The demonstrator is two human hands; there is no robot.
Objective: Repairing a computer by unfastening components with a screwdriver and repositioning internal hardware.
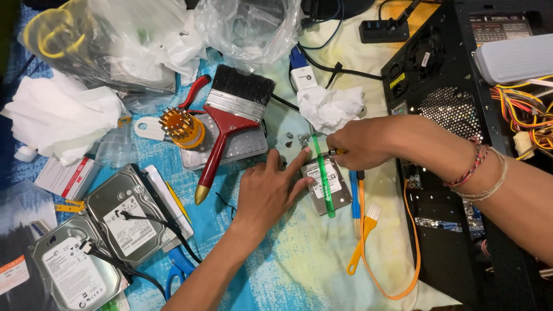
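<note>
My left hand (pixel 269 190) lies flat with fingers spread, its fingertips pressing the edge of a small silver hard drive (pixel 332 185) on the cloth. My right hand (pixel 356 144) is closed around the yellow handle of a small screwdriver at the drive's far end. A green translucent tool (pixel 324 175) lies across the drive. Several small screws (pixel 296 138) sit just beyond the drive.
A red-handled paintbrush (pixel 230 115) and a bit holder (pixel 180 128) lie to the left. Two larger hard drives (pixel 92 236) with cables sit at lower left. An open black computer case (pixel 455 144) stands at right. Crumpled tissue (pixel 331 106), plastic bags and small brushes (pixel 363 230) surround the drive.
</note>
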